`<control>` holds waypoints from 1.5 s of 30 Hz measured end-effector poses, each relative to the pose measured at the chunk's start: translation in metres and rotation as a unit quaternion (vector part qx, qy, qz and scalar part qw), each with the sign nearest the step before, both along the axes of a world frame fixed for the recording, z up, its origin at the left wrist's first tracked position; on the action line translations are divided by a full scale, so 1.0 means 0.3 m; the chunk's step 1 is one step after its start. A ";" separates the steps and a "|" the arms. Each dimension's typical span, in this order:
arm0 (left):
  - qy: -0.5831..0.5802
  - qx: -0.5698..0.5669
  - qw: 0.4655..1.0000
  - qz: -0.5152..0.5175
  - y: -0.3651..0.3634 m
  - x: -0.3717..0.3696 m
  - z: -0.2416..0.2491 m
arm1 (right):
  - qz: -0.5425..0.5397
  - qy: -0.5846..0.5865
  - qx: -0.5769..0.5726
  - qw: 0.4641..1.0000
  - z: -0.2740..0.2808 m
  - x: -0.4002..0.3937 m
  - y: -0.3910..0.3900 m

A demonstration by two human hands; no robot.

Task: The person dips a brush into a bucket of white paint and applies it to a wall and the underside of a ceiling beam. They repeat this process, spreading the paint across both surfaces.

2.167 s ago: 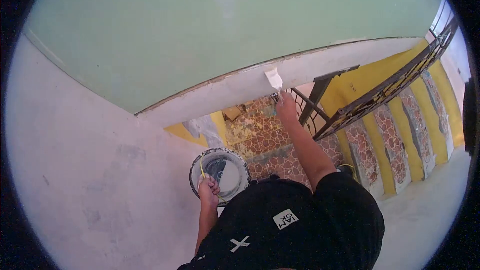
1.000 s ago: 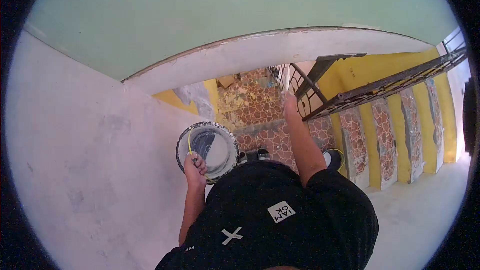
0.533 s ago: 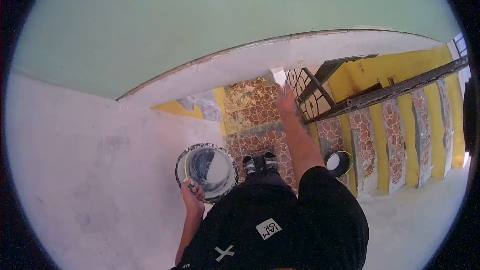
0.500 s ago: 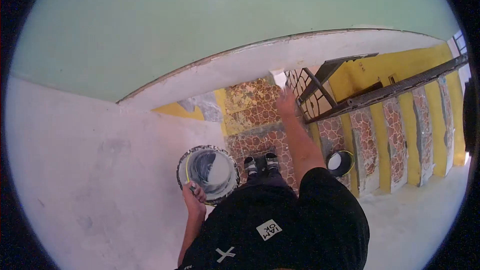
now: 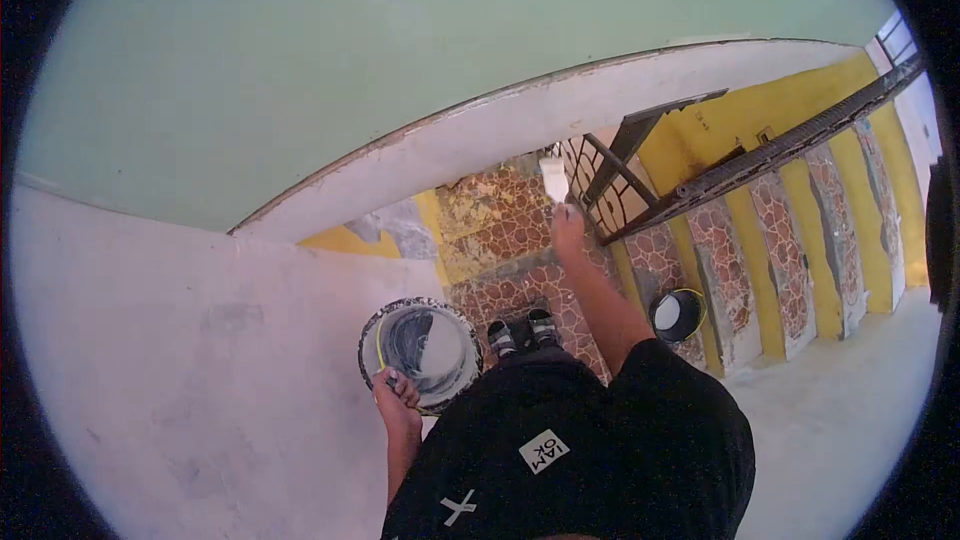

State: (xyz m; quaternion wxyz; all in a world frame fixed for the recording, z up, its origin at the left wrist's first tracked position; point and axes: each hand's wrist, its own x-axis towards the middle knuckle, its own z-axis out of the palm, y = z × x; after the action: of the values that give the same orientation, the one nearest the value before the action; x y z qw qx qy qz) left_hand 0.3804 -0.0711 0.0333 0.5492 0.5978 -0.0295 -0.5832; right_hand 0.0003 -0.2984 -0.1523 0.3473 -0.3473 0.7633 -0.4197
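My left hand (image 5: 397,398) is closed round the yellow handle of a large bucket (image 5: 374,400), whose dark rim is splattered with white. Pale and grey material lies inside it. Out in front, my right hand (image 5: 567,228) grips a brush or scraper with a wide white head (image 5: 554,180). That head is over the patterned floor, just left of the dark metal railing and below the white wall edge, apparently not touching it.
Yellow and patterned stairs (image 5: 730,270) rise to the right behind a metal railing (image 5: 790,145). A small black bucket (image 5: 677,315) with white contents stands on a lower step. A green surface (image 5: 400,50) spans the top; a whitish wall (image 5: 200,360) is at left.
The white-headed tool in my right hand has moved down, away from the white wall edge. The view has shifted slightly. My left hand still holds the bucket.
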 end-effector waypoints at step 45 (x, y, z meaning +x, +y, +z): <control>-0.040 0.002 0.999 -0.022 -0.005 0.005 0.027 | -0.008 0.084 -0.249 0.965 0.463 0.059 -0.170</control>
State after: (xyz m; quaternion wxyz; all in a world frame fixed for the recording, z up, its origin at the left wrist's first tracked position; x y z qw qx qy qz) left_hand 0.3820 -0.0726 0.0415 0.5331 0.6213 -0.0636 -0.5707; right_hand 0.0181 -0.3494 -0.0135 0.1813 -0.4502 0.6642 -0.5686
